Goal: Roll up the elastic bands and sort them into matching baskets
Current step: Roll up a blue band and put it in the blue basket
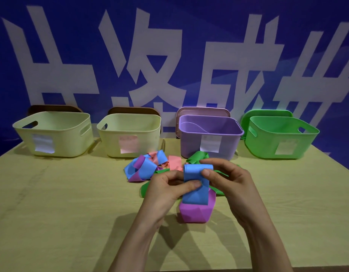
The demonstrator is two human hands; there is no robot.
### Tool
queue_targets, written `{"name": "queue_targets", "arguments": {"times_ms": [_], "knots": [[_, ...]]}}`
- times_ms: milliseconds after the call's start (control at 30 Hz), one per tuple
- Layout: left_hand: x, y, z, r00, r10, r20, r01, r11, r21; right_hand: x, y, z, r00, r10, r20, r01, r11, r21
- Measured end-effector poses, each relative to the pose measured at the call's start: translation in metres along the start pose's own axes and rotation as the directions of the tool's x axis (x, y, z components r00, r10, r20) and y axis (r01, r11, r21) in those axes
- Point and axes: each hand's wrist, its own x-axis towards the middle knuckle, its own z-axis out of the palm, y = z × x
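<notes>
Both hands hold one wide elastic band [196, 193], blue on one face and purple on the other, above the table's middle. My left hand [167, 190] pinches its left edge with the thumb on the blue face. My right hand [226, 179] pinches the curled top of the band from the right. The purple lower loop [193, 213] hangs down to the table. Behind the hands lies a tangled pile of bands [150, 165] in blue, purple, pink and green. A green band [197, 157] pokes out above my right fingers.
Four baskets line the back of the wooden table [61, 193]: two pale yellow ones [53, 132] [130, 132], a purple one [209, 134] and a green one [279, 136], each with a paper label. A blue wall with large white characters stands behind them.
</notes>
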Motion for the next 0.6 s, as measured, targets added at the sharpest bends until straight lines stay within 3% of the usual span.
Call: {"name": "queue_targets", "arguments": {"times_ms": [133, 267, 433, 600], "knots": [[-0.0025, 0.0038, 0.0008, 0.998, 0.055, -0.025, -0.055, 0.999, 0.003, -0.0015, 0.0008, -0.0018, 1.000, 0.007, 0.021, -0.007, 1.000, 0.016], [-0.0059, 0.0071, -0.0008, 0.994, 0.094, 0.047, -0.095, 0.995, 0.027, -0.0009, 0.0000, -0.0059, 0.999, -0.020, 0.049, 0.020, 1.000, 0.003], [-0.0089, 0.0091, -0.0004, 0.995, 0.087, 0.043, -0.085, 0.995, -0.055, -0.0005, -0.0001, -0.0074, 0.992, -0.086, 0.093, 0.092, 0.994, -0.064], [-0.0083, 0.0082, -0.0006, 0.993, 0.105, 0.062, -0.102, 0.994, -0.048, -0.0037, 0.0004, -0.0098, 0.989, -0.041, 0.141, 0.050, 0.997, -0.062]]}}
